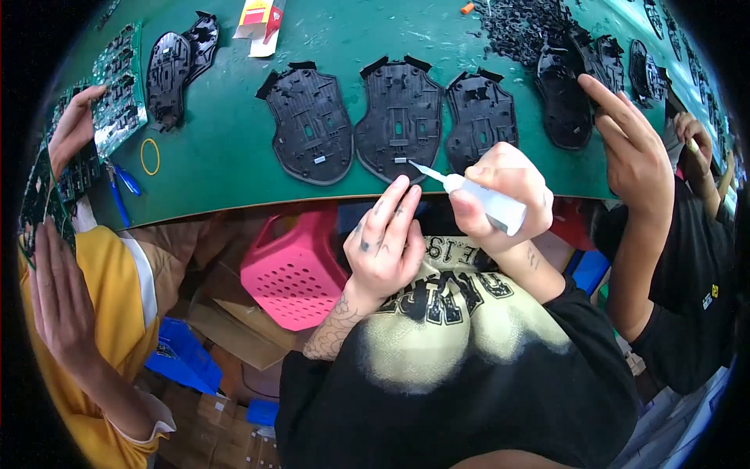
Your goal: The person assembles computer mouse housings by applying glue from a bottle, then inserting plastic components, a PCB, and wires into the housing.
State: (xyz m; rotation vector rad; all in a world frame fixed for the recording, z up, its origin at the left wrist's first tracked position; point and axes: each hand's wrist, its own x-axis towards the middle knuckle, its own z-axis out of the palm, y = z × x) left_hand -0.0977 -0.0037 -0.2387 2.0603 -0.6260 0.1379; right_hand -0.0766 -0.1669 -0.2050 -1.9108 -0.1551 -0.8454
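Note:
My right hand [512,187] is wrapped round a white squeeze bottle [494,206] with a thin pointed nozzle. The bottle is tilted, and its tip is over the lower part of the middle black plastic shell [400,105], near a small silvery piece. My left hand [384,246] has its fingers stretched out, with the fingertips at that shell's near edge. To its left lies a similar shell [301,117], also with a silvery piece near its bottom. Another shell [478,109] lies on the right, partly behind my right hand.
A co-worker on the left holds green circuit boards [121,90]. Blue-handled cutters [119,195] and a yellow band [150,156] lie nearby. Another person's hand [637,148] touches a shell [566,109] at right. Small black parts [519,31] are heaped behind. A pink basket [293,273] stands below the table edge.

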